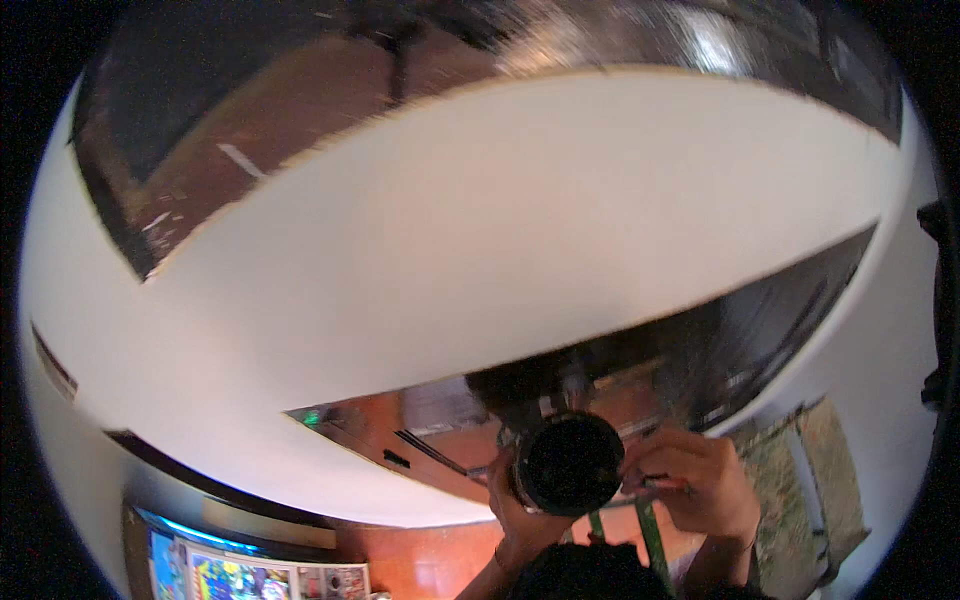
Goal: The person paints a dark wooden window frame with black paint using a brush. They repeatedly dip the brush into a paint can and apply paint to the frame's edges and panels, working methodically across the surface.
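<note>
Two things are being held: the left hand is gripping a round, black-topped container by its side, low in the view, and the right hand is pinching a slim reddish object near its rim. The container is blocking part of a glossy dark panel. A lit screen is glowing lower left; a stained drab sheet is showing at right

My bare left hand is cupped, its forearm slanting in from the lower edge. Opposite it, my bare right hand bends inward, knuckles up, fingers curled leftward in a pinch.
</note>
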A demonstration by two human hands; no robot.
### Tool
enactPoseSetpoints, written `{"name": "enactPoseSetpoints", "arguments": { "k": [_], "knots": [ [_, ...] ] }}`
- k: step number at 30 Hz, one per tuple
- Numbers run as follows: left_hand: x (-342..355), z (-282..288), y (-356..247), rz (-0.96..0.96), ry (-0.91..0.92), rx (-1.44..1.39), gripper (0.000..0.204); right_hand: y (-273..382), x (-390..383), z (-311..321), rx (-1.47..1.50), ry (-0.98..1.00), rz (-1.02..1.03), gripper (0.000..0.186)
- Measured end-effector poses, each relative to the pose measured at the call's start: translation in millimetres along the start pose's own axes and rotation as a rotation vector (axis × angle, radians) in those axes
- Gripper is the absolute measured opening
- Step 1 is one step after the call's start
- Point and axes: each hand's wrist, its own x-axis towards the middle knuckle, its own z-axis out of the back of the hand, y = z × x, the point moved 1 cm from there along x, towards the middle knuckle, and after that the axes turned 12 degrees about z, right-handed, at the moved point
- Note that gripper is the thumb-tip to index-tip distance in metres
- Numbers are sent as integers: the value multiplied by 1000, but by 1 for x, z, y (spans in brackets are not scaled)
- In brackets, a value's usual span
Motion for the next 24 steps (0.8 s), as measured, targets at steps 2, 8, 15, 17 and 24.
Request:
{"name": "enactPoseSetpoints", "arguments": {
  "k": [2, 8, 15, 17, 24],
  "knots": [
    [4, 2, -6, -110, -52, 0, 118, 1, 5, -2, -47, -105, 80, 22],
    [0, 25, -33, -150, -132, 19, 122, 12, 28, -8, 222, -124, 323, 40],
    [6, 64, -63, -169, -211, 19, 120, 33, 62, -15, 460, -66, 420, 39],
    [3, 67, -76, 34, -297, 78, 119, 38, 75, -13, 347, 21, 465, 40],
    [14, 108, -119, 16, -325, 336, 116, 71, 123, -9, 377, 150, 677, 50]
  ]
}}
